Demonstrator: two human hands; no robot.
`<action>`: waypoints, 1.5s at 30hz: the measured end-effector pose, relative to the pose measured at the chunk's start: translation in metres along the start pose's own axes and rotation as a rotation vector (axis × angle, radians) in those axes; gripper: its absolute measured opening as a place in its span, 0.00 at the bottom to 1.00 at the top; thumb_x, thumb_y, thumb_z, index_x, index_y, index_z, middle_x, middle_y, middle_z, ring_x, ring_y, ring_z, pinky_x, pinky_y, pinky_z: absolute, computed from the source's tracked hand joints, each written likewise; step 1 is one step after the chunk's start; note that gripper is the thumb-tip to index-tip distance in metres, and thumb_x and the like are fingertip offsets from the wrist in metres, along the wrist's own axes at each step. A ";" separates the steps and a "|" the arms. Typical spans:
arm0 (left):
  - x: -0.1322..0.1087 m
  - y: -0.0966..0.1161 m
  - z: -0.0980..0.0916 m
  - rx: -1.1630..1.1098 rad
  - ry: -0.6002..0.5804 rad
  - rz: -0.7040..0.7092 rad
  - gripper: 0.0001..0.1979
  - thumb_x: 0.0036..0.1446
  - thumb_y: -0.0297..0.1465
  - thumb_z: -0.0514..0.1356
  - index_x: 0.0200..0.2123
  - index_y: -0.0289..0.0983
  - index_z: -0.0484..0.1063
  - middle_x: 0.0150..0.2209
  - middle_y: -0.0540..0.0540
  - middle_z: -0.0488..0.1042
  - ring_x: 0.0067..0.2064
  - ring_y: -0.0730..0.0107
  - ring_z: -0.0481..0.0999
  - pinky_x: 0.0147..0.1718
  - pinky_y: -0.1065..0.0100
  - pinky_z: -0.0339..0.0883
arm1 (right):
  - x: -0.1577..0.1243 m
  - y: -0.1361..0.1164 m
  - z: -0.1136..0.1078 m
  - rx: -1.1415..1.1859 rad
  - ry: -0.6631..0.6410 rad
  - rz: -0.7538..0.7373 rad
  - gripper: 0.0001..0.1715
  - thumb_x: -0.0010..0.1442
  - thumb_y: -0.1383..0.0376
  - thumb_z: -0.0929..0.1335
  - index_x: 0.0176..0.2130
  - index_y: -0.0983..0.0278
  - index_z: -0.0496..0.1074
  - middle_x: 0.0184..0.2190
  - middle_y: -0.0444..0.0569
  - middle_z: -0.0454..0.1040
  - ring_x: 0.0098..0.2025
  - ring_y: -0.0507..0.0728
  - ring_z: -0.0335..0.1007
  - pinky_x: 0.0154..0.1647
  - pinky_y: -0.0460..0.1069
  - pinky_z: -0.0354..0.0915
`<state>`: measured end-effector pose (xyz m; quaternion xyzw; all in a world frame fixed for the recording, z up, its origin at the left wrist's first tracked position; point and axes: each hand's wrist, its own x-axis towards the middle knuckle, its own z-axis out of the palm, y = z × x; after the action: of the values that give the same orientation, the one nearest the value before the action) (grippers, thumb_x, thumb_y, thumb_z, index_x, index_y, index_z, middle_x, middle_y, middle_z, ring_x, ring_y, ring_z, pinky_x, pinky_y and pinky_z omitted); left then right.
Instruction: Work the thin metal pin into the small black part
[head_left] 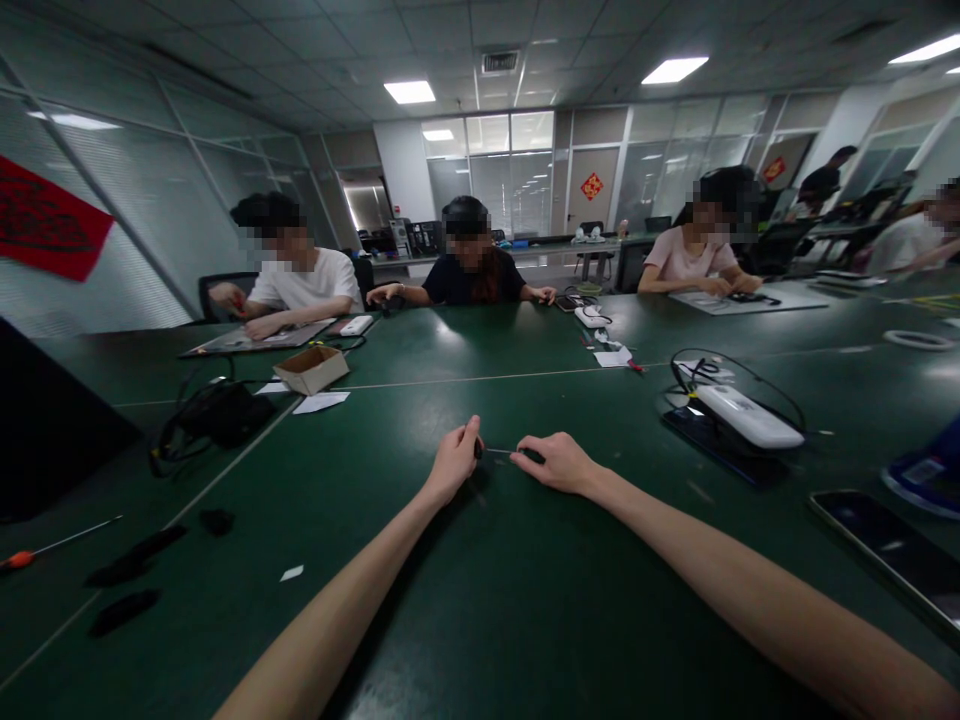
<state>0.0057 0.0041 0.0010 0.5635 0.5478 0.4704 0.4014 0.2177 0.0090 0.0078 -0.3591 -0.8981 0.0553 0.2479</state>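
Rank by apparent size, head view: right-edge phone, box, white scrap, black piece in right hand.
1. Phone, enlarged by nearness
2. Box
3. Scrap and black piece in right hand: look alike, unranked

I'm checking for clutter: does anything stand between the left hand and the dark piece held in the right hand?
No obstacle is visible; only a thin shaft spans the gap between the left hand and the dark piece in the right hand.
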 end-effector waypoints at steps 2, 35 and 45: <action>-0.001 0.002 0.000 0.015 0.000 0.007 0.29 0.54 0.55 0.46 0.24 0.34 0.65 0.13 0.52 0.58 0.14 0.76 0.58 0.14 0.73 0.49 | 0.000 0.000 0.000 -0.004 -0.004 -0.004 0.23 0.64 0.51 0.59 0.42 0.63 0.72 0.24 0.46 0.73 0.22 0.49 0.65 0.26 0.44 0.56; -0.004 0.004 -0.002 0.083 -0.044 0.024 0.30 0.55 0.55 0.42 0.24 0.35 0.65 0.14 0.52 0.59 0.15 0.74 0.59 0.16 0.72 0.51 | 0.001 0.008 -0.002 0.130 0.067 0.159 0.24 0.65 0.52 0.56 0.42 0.65 0.72 0.25 0.46 0.73 0.21 0.49 0.65 0.22 0.43 0.57; 0.001 -0.008 -0.001 -0.030 -0.073 0.012 0.28 0.55 0.54 0.44 0.25 0.35 0.64 0.14 0.54 0.56 0.15 0.78 0.56 0.13 0.75 0.48 | -0.001 -0.002 -0.003 0.004 -0.001 0.000 0.21 0.63 0.52 0.60 0.40 0.63 0.73 0.23 0.45 0.73 0.22 0.49 0.65 0.26 0.44 0.56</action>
<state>0.0026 0.0055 -0.0062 0.5776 0.5223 0.4599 0.4267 0.2185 0.0061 0.0108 -0.3587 -0.8981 0.0572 0.2480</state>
